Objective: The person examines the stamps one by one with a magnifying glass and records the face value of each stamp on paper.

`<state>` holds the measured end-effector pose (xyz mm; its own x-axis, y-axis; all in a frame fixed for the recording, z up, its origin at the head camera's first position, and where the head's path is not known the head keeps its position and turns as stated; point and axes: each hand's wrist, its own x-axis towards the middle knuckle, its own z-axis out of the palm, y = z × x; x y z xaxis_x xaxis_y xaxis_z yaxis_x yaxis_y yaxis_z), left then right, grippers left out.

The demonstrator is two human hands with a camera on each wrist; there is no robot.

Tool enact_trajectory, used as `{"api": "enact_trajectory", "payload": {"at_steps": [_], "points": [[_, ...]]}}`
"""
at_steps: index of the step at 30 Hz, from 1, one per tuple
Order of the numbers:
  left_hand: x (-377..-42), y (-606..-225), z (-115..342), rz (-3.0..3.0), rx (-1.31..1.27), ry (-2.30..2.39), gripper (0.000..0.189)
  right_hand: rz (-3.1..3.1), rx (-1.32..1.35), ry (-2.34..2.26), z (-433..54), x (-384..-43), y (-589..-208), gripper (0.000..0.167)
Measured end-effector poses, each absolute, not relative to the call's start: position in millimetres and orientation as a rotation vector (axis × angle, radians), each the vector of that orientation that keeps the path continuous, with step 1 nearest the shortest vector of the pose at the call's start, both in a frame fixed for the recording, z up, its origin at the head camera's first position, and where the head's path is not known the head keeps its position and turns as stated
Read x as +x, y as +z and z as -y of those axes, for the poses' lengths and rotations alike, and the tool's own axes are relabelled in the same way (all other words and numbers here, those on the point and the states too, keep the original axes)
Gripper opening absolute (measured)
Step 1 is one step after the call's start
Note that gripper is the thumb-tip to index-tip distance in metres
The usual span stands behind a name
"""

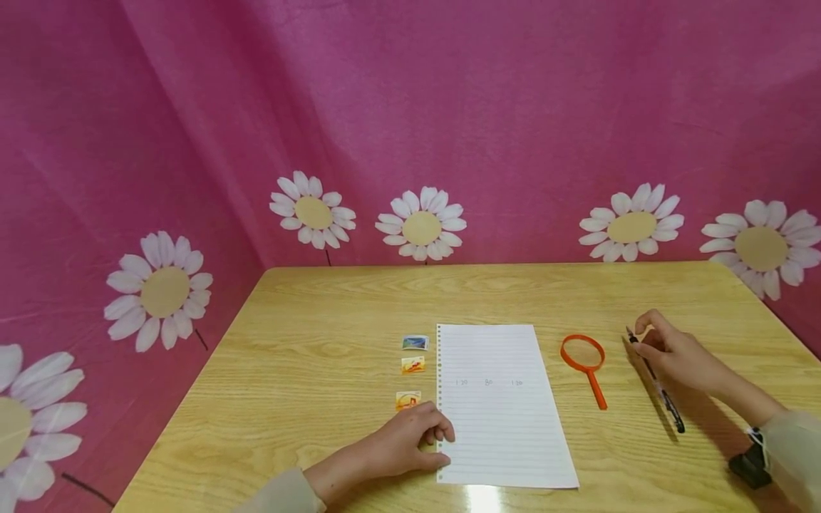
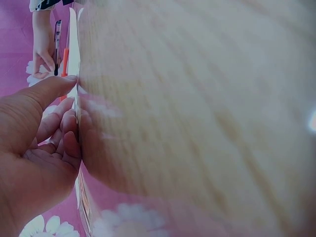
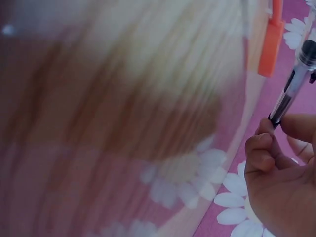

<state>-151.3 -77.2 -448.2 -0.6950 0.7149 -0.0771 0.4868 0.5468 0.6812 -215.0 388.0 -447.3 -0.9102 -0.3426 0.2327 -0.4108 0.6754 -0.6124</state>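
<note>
My right hand (image 1: 683, 360) pinches a black-and-clear pen (image 1: 670, 412) close to its upper end, over the right part of the table. In the right wrist view, the thumb and fingers meet around the narrow end of the pen (image 3: 290, 89). The left hand (image 1: 404, 440) rests with loosely bent fingers on the lower left edge of a lined, hole-punched sheet of paper (image 1: 500, 434). Handwritten numbers run across the sheet's middle. Just beyond that hand lies a yellow stamp-like picture (image 1: 408, 399), partly covered by it.
Between paper and pen lies an orange magnifying glass (image 1: 598, 392). Left of the sheet are another yellow stamp-like picture (image 1: 413, 365) and a blue-green one (image 1: 415, 343). The wooden table (image 1: 308, 342) ends at a pink cloth (image 1: 500, 128) with white flowers.
</note>
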Motion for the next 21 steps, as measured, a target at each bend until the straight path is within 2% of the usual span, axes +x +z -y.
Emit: {"api": "enact_trajectory", "payload": {"at_steps": [21], "points": [[-151.4, -446.6, 78.0, -2.427, 1.017, 0.916, 0.018, 2.749, 0.754, 0.692, -378.6, -225.7, -457.3, 0.030]]}}
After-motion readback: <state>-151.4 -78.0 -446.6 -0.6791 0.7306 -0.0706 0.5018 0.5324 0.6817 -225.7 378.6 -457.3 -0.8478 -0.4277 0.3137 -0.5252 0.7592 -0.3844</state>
